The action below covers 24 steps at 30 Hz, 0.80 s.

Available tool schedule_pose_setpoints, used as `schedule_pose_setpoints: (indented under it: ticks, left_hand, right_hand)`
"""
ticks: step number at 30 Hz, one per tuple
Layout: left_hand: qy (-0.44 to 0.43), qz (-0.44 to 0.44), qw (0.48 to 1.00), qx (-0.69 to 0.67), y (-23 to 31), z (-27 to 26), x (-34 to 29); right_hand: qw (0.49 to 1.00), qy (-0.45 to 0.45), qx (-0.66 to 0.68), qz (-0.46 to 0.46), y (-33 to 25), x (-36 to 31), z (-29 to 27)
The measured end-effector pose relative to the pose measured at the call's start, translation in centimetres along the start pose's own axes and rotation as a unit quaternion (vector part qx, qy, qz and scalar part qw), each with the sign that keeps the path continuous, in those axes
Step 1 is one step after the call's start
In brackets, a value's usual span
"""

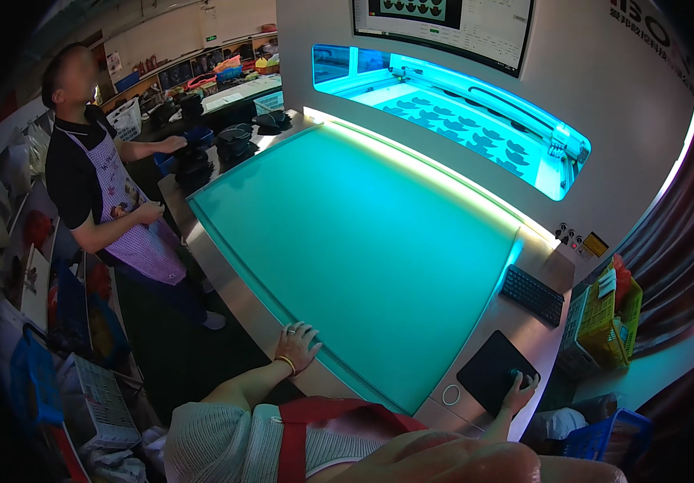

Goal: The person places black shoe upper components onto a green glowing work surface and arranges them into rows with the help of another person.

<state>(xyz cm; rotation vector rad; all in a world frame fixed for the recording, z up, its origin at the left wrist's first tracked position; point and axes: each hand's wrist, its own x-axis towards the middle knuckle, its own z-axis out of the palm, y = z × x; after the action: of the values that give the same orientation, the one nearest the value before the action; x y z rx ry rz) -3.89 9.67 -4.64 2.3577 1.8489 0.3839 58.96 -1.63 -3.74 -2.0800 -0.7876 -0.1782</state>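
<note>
My left hand [298,348], with a ring and a yellow bracelet, lies on the near rim of a wide teal work surface [355,258], its fingers stretched out and holding nothing. At the lower right, my right hand [519,393] is curved over a small dark computer mouse [515,373], which it mostly hides. Under the mouse lies a black mouse pad [488,369]. A black keyboard [533,295] sits just beyond the pad. Behind the surface, a lit machine window [451,121] shows rows of dark cut shapes [484,137] on a bed.
A monitor [447,24] hangs above the window. At the left stands a person in a checked apron [125,193], beside stacks of dark pieces [236,145]. Yellow crate [611,322] and blue basket [609,439] stand at the right. A white crate [97,402] is at the lower left.
</note>
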Motion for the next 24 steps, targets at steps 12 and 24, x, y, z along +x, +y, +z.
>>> schedule_pose_setpoints:
  ticks: [12, 24]
  left_hand:
    - [0.013, 0.008, 1.000, -0.015, -2.1, -0.8, -1.1]
    - [-0.050, 0.180, 0.665, -0.723, -4.6, -20.1, 6.1]
  right_hand:
    - [0.980, -0.030, 0.179, -0.081, -10.8, -7.8, -0.4]
    - [0.766, -0.535, 0.166, -0.315, -28.8, -32.1, 6.4]
